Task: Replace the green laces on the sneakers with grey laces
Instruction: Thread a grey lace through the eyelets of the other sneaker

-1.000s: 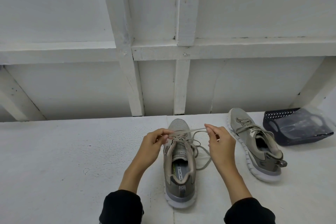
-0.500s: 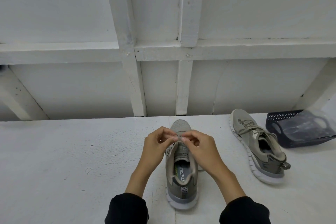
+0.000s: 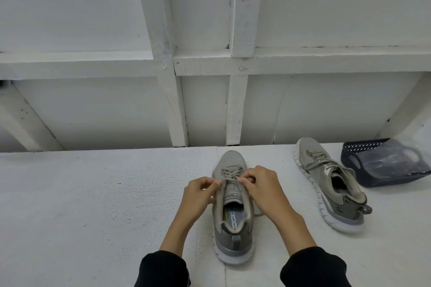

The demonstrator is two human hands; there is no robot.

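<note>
A grey sneaker (image 3: 233, 237) stands in front of me on the white surface, toe pointing away, with grey laces (image 3: 229, 173) crossed over its tongue. My left hand (image 3: 198, 198) pinches a lace end at the shoe's left side. My right hand (image 3: 263, 189) pinches the other end just right of the tongue, and the two sets of fingertips nearly meet above the top eyelets. A loose lace tail trails out under my right wrist. The second grey sneaker (image 3: 331, 189), laced, lies to the right, toe away.
A dark blue plastic basket (image 3: 363, 161) holding a clear plastic bag sits at the far right, close to the second sneaker. A white wall with wooden battens rises directly behind the white work surface (image 3: 93, 205).
My hands, a second ago spread apart pulling the lace ends taut, have come together over the tongue. The shoes have stayed where they were.
</note>
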